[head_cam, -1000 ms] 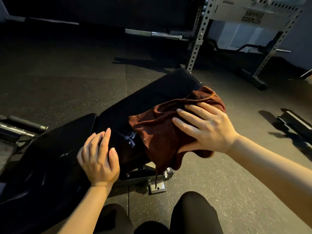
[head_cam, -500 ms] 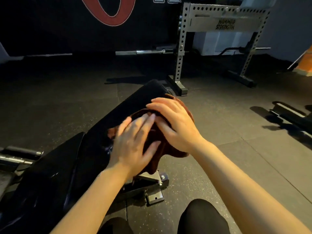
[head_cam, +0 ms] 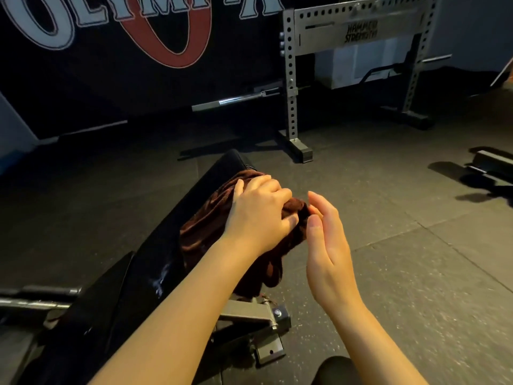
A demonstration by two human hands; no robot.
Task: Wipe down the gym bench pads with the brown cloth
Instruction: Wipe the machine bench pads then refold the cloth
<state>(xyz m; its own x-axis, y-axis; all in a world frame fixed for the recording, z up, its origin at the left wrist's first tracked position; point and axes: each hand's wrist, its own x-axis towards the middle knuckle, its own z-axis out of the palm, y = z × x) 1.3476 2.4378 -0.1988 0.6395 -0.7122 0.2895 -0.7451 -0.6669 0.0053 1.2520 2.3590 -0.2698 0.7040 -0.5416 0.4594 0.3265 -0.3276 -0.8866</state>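
1. The left hand (head_cam: 256, 215) is lying on top of the brown cloth (head_cam: 211, 232), its fingers curling down into the bunched fabric and gripping it.
2. The right hand (head_cam: 327, 245) is hovering just beside the left one, palm turned inward, fingers loosely straight and holding nothing; whether its fingertips are touching the cloth's edge is not clear.
3. The cloth is sitting under the left hand on the long bench pad (head_cam: 177, 218), with a fold hanging over the pad's edge below the left wrist.
4. A second, wider bench pad (head_cam: 91, 315) is lying beneath the left forearm, nearer the person, showing a pale glossy smear.
5. The bench's grey metal frame (head_cam: 249, 315) is sticking out below and between the two forearms.
6. Beyond both hands, a perforated steel rack (head_cam: 291, 87) is standing on the dark rubber floor (head_cam: 388, 207), with a barbell (head_cam: 236, 100) lying low behind it.
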